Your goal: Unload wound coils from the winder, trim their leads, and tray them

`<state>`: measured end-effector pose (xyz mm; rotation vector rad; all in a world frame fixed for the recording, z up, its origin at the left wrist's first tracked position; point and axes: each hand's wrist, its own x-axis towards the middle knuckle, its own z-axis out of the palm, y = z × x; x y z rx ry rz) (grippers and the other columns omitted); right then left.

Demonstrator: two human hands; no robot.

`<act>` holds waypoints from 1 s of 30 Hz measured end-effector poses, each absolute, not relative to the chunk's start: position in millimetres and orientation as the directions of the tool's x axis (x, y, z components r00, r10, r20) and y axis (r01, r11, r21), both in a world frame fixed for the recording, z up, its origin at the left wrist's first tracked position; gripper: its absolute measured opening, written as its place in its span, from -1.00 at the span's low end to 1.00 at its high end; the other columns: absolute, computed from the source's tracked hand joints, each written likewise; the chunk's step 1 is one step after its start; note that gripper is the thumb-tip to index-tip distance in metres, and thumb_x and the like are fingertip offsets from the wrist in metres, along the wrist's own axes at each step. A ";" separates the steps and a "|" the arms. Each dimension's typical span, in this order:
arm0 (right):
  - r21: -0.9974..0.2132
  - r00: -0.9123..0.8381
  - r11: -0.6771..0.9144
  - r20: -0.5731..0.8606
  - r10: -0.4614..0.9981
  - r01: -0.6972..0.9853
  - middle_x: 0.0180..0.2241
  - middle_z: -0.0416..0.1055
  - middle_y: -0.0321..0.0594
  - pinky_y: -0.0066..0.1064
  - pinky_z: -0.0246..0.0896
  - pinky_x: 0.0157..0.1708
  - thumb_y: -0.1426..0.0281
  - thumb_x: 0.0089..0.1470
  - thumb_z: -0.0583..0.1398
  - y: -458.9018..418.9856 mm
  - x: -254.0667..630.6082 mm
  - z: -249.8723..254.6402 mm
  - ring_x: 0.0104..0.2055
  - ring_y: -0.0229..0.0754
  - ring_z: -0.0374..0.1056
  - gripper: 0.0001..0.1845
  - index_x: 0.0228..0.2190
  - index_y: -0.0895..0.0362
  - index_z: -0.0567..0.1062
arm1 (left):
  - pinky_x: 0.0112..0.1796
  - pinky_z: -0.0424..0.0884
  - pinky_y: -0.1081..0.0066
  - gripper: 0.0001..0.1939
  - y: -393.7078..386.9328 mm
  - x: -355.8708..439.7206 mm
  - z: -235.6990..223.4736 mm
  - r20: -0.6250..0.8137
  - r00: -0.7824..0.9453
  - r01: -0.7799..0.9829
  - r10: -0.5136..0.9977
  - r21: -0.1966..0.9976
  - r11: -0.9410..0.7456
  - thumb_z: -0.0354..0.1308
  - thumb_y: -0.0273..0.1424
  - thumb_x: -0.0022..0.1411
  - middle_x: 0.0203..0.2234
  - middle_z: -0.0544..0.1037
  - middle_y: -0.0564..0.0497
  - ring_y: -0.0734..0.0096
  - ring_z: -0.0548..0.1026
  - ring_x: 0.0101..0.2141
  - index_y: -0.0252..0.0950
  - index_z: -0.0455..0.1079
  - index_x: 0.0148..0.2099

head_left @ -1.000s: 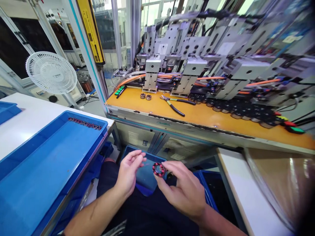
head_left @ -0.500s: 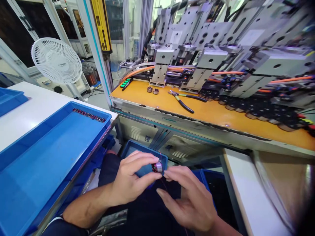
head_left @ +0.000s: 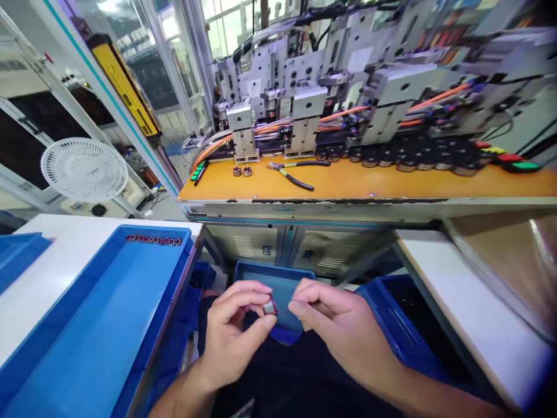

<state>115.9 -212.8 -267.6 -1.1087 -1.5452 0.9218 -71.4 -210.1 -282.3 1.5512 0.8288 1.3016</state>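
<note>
My left hand [head_left: 237,334] grips a small wound motor stator [head_left: 269,306], a silvery ring with reddish wire windings, between thumb and fingers. A thin reddish wire [head_left: 284,312] runs from the stator toward my right hand [head_left: 333,319]. The thumb and forefinger of that hand are pinched together on the wire's end, just right of the stator. Both hands are above my lap, in front of a blue bin [head_left: 300,278] on the floor. The fingertips partly cover the stator.
On the left white table, a long blue tray [head_left: 108,325] holds a row of similar stators [head_left: 154,240]. Pliers [head_left: 291,176], two metal rings [head_left: 242,171] and black round parts [head_left: 404,157] lie on the orange bench [head_left: 339,186] under machine fixtures. A fan [head_left: 85,169] stands left.
My right hand has closed from loosely open fingers to a pinch on the wire. The stator has tilted and moved slightly left and down. The camera view has turned.
</note>
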 end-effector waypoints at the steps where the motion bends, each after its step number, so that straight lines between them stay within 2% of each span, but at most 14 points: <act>1: -0.936 -0.081 0.261 0.249 0.965 0.234 -0.62 0.32 -0.33 -0.54 0.19 -0.63 0.31 0.18 0.18 -212.2 121.3 -268.7 -0.60 -0.33 0.26 -0.65 -0.61 0.15 0.41 | -0.26 0.48 0.46 -0.71 -209.2 -73.0 -281.5 0.376 0.215 -0.012 0.901 0.924 -0.382 0.28 -0.60 0.11 -0.14 0.54 -0.10 0.37 0.52 -0.21 -0.21 0.53 -0.12; 4: -0.794 0.014 0.401 0.457 0.889 0.457 -0.48 0.42 -0.27 -0.50 0.32 -0.52 0.31 0.16 0.21 -213.2 140.8 -266.7 -0.50 -0.28 0.36 -0.85 -0.39 0.12 0.49 | -0.27 0.48 0.44 -0.71 -207.0 -77.4 -276.3 0.420 0.266 0.136 0.868 0.875 -0.465 0.25 -0.61 0.13 -0.14 0.54 -0.11 0.39 0.52 -0.27 -0.24 0.51 -0.11; 7: -0.272 -0.265 0.705 0.791 0.552 0.655 -0.30 0.50 -0.20 -0.35 0.38 -0.19 0.35 0.22 0.16 -214.5 153.5 -252.9 -0.24 -0.17 0.42 -0.82 -0.14 0.05 0.48 | -0.24 0.49 0.43 -0.69 -207.0 -78.6 -269.5 0.453 0.339 0.223 0.824 0.813 -0.538 0.24 -0.62 0.12 -0.14 0.55 -0.12 0.35 0.53 -0.22 -0.27 0.49 -0.09; 10: 0.214 -0.679 0.836 0.696 0.232 0.505 -0.24 0.51 -0.16 -0.24 0.30 -0.08 0.47 0.29 -0.04 -209.4 152.3 -238.0 -0.13 -0.11 0.37 -0.66 -0.11 0.12 0.50 | -0.14 0.49 0.39 -0.70 -209.1 -75.9 -264.7 0.490 0.379 0.253 0.785 0.761 -0.598 0.24 -0.62 0.11 -0.15 0.57 -0.13 0.31 0.54 -0.15 -0.30 0.49 -0.09; 12: 0.332 -0.782 0.844 0.605 0.152 0.421 -0.22 0.50 -0.08 -0.20 0.28 -0.13 0.54 0.26 -0.07 -202.9 147.5 -234.4 -0.16 -0.07 0.35 -0.63 -0.16 0.23 0.52 | -0.13 0.50 0.41 -0.72 -210.8 -74.1 -263.6 0.509 0.383 0.247 0.771 0.747 -0.617 0.23 -0.63 0.10 -0.16 0.57 -0.13 0.34 0.55 -0.17 -0.32 0.49 -0.11; 14: 0.244 -0.782 0.873 0.586 0.214 0.423 -0.29 0.48 -0.06 -0.22 0.25 -0.23 0.56 0.25 -0.06 -198.4 142.2 -236.4 -0.26 -0.10 0.33 -0.65 -0.25 0.25 0.52 | -0.19 0.51 0.46 -0.72 -212.0 -73.9 -264.3 0.515 0.375 0.232 0.770 0.753 -0.616 0.23 -0.64 0.11 -0.17 0.57 -0.13 0.39 0.56 -0.21 -0.34 0.49 -0.12; 17: -0.314 -0.635 0.806 0.499 0.589 0.502 -0.45 0.40 -0.19 -0.36 0.18 -0.36 0.48 0.30 -0.03 -200.4 134.8 -241.3 -0.40 -0.22 0.26 -0.67 -0.42 0.18 0.46 | -0.20 0.51 0.49 -0.72 -211.9 -76.7 -266.9 0.512 0.364 0.210 0.778 0.769 -0.604 0.25 -0.64 0.10 -0.17 0.58 -0.14 0.40 0.57 -0.22 -0.35 0.50 -0.11; 19: -0.728 -0.552 0.490 0.184 0.814 0.480 -0.51 0.36 -0.26 -0.44 0.16 -0.42 0.36 0.32 0.00 -203.5 131.8 -239.9 -0.44 -0.28 0.25 -0.63 -0.49 0.17 0.42 | -0.19 0.51 0.48 -0.72 -211.2 -78.8 -268.9 0.523 0.362 0.189 0.771 0.769 -0.610 0.25 -0.65 0.10 -0.17 0.58 -0.14 0.41 0.57 -0.22 -0.34 0.51 -0.11; 21: -0.892 -0.581 0.131 -0.164 0.797 0.432 -0.53 0.37 -0.27 -0.47 0.20 -0.44 0.24 0.30 0.02 -199.7 132.8 -233.1 -0.46 -0.28 0.29 -0.58 -0.51 0.18 0.43 | -0.22 0.50 0.49 -0.74 -210.5 -79.9 -270.7 0.546 0.361 0.164 0.756 0.761 -0.628 0.25 -0.66 0.11 -0.16 0.57 -0.13 0.46 0.57 -0.29 -0.33 0.52 -0.14; 22: -0.904 -0.605 0.054 -0.237 0.760 0.423 -0.53 0.39 -0.26 -0.47 0.22 -0.44 0.20 0.28 0.03 -193.0 135.5 -228.1 -0.46 -0.27 0.31 -0.56 -0.51 0.18 0.44 | -0.25 0.50 0.50 -0.74 -210.2 -80.1 -271.7 0.557 0.354 0.156 0.752 0.757 -0.634 0.24 -0.67 0.11 -0.16 0.57 -0.13 0.50 0.56 -0.33 -0.32 0.53 -0.16; 24: -0.856 -0.546 0.178 -0.138 0.826 0.486 -0.50 0.43 -0.23 -0.44 0.25 -0.38 0.18 0.26 0.05 -168.1 146.0 -216.4 -0.42 -0.23 0.34 -0.58 -0.50 0.17 0.45 | -0.27 0.50 0.50 -0.75 -209.6 -80.5 -273.5 0.568 0.333 0.150 0.753 0.756 -0.637 0.24 -0.67 0.11 -0.17 0.57 -0.12 0.50 0.55 -0.34 -0.31 0.54 -0.17; 25: -0.759 -0.460 0.309 0.014 0.888 0.573 -0.44 0.45 -0.21 -0.41 0.27 -0.32 0.18 0.26 0.07 -150.3 153.5 -210.5 -0.36 -0.21 0.37 -0.61 -0.47 0.17 0.46 | -0.24 0.50 0.48 -0.74 -209.3 -80.8 -274.4 0.569 0.317 0.150 0.759 0.760 -0.632 0.24 -0.67 0.11 -0.17 0.57 -0.13 0.46 0.56 -0.30 -0.31 0.54 -0.16; 27: -0.390 -0.264 0.427 0.404 0.876 0.816 -0.28 0.49 -0.13 -0.33 0.26 -0.12 0.21 0.24 0.10 -107.8 170.8 -200.6 -0.21 -0.14 0.40 -0.70 -0.33 0.15 0.50 | -0.19 0.50 0.45 -0.73 -208.2 -81.9 -275.9 0.561 0.282 0.146 0.778 0.776 -0.613 0.24 -0.66 0.12 -0.16 0.57 -0.12 0.38 0.57 -0.21 -0.29 0.53 -0.14; 30: -0.220 -0.242 0.372 0.455 0.857 0.902 -0.02 0.40 0.05 -0.13 0.15 0.11 0.22 0.21 0.17 -44.7 192.3 -195.3 0.06 -0.01 0.30 -0.65 -0.11 0.23 0.47 | -0.16 0.49 0.43 -0.73 -205.9 -84.2 -277.0 0.541 0.239 0.131 0.807 0.805 -0.578 0.23 -0.65 0.13 -0.15 0.58 -0.10 0.35 0.57 -0.15 -0.25 0.53 -0.15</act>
